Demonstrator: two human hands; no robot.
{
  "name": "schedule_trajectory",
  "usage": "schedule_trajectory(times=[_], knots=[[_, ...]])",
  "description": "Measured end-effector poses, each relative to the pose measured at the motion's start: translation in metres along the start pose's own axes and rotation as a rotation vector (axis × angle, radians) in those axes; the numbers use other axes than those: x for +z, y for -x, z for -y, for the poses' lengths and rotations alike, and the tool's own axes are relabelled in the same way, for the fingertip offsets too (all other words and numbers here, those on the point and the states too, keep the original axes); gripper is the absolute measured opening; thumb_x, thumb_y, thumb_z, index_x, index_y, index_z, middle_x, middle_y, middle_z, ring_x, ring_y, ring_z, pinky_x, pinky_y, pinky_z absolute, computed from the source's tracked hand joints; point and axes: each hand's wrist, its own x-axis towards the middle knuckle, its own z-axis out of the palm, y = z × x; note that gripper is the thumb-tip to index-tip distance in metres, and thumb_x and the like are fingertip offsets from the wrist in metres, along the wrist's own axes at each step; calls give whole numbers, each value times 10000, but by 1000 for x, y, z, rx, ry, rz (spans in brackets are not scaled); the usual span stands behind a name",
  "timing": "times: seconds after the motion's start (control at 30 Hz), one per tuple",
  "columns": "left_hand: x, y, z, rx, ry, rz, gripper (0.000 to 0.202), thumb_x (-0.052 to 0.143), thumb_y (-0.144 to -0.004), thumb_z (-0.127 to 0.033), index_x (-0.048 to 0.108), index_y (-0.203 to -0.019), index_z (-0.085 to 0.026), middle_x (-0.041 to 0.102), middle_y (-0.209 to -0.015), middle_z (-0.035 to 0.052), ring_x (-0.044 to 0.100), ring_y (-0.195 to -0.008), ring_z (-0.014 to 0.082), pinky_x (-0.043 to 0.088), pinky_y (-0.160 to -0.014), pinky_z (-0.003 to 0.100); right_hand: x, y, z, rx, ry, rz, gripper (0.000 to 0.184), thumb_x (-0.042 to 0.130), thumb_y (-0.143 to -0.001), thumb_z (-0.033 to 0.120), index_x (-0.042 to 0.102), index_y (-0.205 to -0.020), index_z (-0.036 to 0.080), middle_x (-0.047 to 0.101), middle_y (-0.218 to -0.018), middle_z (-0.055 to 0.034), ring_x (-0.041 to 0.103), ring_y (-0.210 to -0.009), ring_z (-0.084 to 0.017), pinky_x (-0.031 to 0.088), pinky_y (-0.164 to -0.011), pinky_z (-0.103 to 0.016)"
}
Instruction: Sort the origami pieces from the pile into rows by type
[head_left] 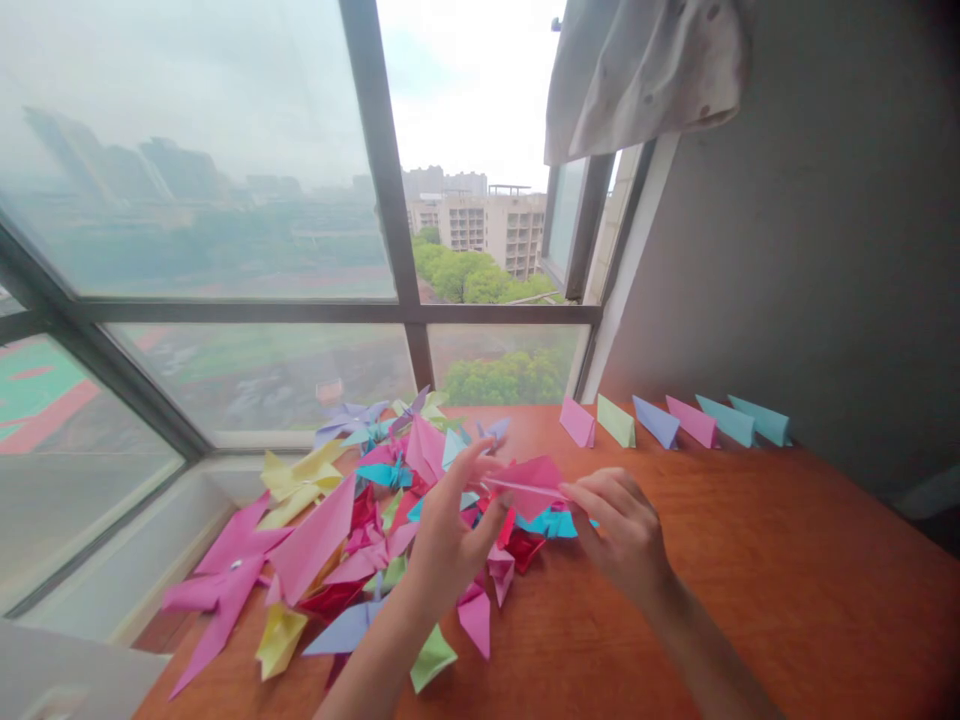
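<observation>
A folded pink paper piece (pixel 530 482) is held just above the wooden table (pixel 750 580), between both hands. My left hand (pixel 454 530) touches its left end with thumb and raised fingers. My right hand (pixel 622 530) pinches its right end with curled fingers. Under and left of the hands lies a heap of folded coloured papers (pixel 337 530) in pink, yellow, blue, green and red.
Several folded paper pieces (pixel 675 422) in pink, green, purple and teal stand in a row along the table's far edge by the grey wall (pixel 825 250). A large window (pixel 225 200) with dark frames runs behind the heap. A cloth (pixel 645 70) hangs at top right.
</observation>
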Motion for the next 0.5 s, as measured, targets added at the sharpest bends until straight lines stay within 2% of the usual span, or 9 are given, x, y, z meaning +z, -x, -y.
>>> schedule_trajectory(times=[0.07, 0.13, 0.23, 0.37, 0.5], knots=[[-4, -3, 1, 3, -8, 4, 393, 586, -902, -216, 541, -1292, -219, 728, -1034, 66, 691, -867, 174, 555, -802, 296, -1, -1, -1, 5, 8, -10, 353, 611, -835, 73, 663, -1121, 274, 685, -884, -46, 594, -848, -202, 512, -775, -361], [-6, -5, 1, 14, -17, -1, 252, 576, -893, -188, 643, -1136, -203, 747, -951, 53, 695, -776, 159, 558, -754, 273, -1, -2, -1, 25, 0, -30, 333, 611, -839, 80, 666, -1106, 271, 686, -883, -46, 603, -843, -202, 515, -779, -366], [-9, -7, 2, 25, -19, -5, 152, 577, -879, -171, 701, -964, -195, 752, -863, 37, 694, -733, 156, 552, -709, 251, -1, -3, -2, 65, -30, -66, 270, 614, -851, 110, 670, -1073, 254, 690, -885, -54, 615, -843, -208, 517, -786, -375], [-11, -6, 9, -38, 9, -43, 206, 574, -879, -183, 693, -1047, -190, 741, -814, 30, 688, -702, 156, 538, -678, 246, -1, -5, -4, 136, -108, -51, 161, 612, -876, 174, 666, -1016, 232, 682, -881, -63, 617, -832, -204, 523, -745, -351], [-12, -4, 17, -71, 68, -55, 160, 559, -868, -165, 697, -947, -182, 716, -767, 23, 668, -691, 151, 516, -632, 227, 0, -5, -5, 156, -187, 21, 77, 602, -890, 177, 661, -908, 222, 659, -837, -46, 604, -806, -182, 511, -712, -318]])
